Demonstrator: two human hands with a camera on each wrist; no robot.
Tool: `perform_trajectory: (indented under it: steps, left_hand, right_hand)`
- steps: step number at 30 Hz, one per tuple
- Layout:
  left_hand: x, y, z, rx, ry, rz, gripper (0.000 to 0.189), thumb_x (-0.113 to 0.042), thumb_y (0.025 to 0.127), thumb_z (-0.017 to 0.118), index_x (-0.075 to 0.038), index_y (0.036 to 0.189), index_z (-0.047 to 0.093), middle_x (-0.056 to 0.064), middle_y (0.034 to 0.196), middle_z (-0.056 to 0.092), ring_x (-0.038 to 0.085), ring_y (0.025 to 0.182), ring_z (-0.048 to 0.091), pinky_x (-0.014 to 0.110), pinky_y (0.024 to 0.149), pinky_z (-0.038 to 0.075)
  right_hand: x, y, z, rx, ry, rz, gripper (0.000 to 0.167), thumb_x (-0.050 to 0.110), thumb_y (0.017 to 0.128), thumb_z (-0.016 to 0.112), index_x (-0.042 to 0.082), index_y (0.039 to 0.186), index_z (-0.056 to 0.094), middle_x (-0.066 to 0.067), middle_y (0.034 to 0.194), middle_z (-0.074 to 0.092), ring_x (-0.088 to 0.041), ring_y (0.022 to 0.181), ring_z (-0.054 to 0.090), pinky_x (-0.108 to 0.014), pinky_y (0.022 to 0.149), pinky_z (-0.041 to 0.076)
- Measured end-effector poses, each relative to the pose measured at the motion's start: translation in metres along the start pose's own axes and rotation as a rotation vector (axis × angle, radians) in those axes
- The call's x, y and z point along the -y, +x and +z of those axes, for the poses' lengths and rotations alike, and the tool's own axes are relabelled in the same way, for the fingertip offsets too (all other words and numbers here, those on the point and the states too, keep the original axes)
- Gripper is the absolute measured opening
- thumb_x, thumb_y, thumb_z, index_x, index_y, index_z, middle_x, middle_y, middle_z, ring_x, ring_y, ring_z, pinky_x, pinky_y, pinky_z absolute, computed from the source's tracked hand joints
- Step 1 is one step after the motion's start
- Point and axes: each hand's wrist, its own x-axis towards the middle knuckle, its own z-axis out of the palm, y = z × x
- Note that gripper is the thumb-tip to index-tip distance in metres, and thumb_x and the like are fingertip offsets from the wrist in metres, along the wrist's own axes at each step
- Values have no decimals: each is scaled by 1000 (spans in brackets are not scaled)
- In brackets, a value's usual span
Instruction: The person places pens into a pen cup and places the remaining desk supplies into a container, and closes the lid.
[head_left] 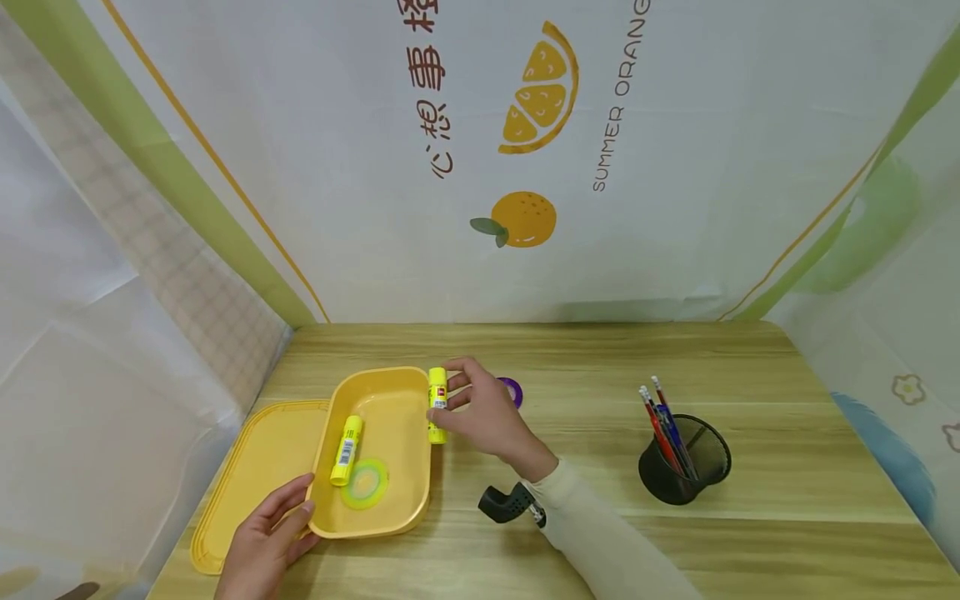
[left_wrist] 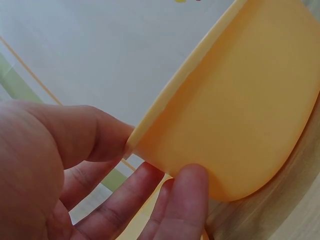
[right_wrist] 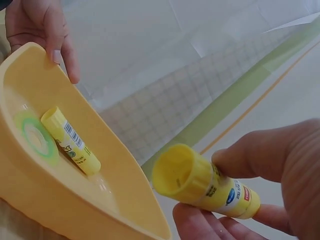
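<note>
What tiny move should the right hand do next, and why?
I'd probably move the held glue stick left into the yellow tub: the right hand has it near the tub's right rim, another glue stick lies inside, and the left hand grips the tub.

I sit before a wood-grain table (head_left: 600,425), its pale streaks running crosswise. White sheeting (head_left: 360,167) rises behind it, printed with an orange (head_left: 532,218), a citrus slice (head_left: 542,102) and brown lettering — "SUMMER ORANGE" among it. A green band (head_left: 112,100) edges it to my left, then a checked strip (head_left: 172,217); to my right, a paler side wall (head_left: 840,342) bears small flowers (head_left: 908,389) — all in soft light.
</note>
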Motion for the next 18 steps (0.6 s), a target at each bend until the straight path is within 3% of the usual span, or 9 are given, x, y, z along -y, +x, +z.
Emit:
perform_trajectory:
  steps: [6, 18]
  left_hand:
    - [-1, 1, 0, 2, 13, -5, 46, -30, 102, 73, -32, 147, 62, -17, 122, 59, -5, 103, 65, 26, 84, 63]
    - [-2, 0, 1, -2, 5, -15, 44, -27, 102, 74, -36, 143, 63, -20, 116, 60, -4, 102, 64, 26, 84, 63]
  right_hand:
    - [2, 5, 8, 22, -21, 28, 67, 18, 86, 87, 14, 145, 56, -6, 118, 64, -16, 96, 68, -30, 74, 64]
    - [-3, 12, 23, 46, -70, 67, 70, 21, 86, 88, 13, 147, 55, -4, 115, 65, -14, 94, 67, -28, 74, 63]
